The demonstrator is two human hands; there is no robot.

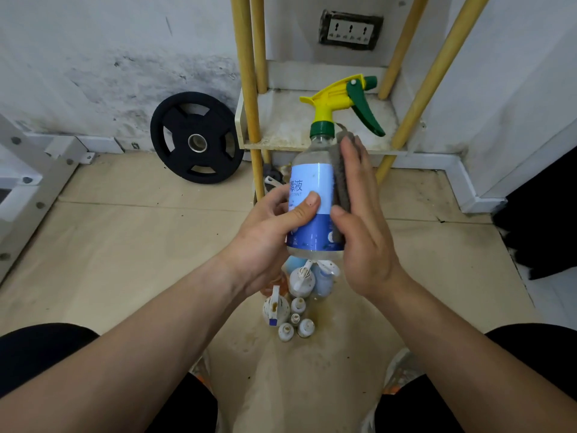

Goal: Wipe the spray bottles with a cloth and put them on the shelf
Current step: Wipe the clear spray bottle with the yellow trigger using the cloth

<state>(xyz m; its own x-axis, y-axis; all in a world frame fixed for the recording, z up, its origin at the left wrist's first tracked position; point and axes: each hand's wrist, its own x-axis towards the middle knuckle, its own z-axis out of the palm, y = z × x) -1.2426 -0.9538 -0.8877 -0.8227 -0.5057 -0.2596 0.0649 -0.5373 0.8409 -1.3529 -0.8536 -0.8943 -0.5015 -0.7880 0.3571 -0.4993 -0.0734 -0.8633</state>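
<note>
Seemingly a shabby home workout corner: a black weight plate leans on the mould-stained wall, wall socket at top, tiled floor

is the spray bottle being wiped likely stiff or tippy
The spray bottle looks rigid: the left hand grips it without denting. Tall body plus big trigger head probably make it tippy. Round, so it may roll.

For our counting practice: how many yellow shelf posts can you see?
4. Front left post, back left post, back right post, front right post. None seems hidden, though the bottle covers part of the shelf.
</note>
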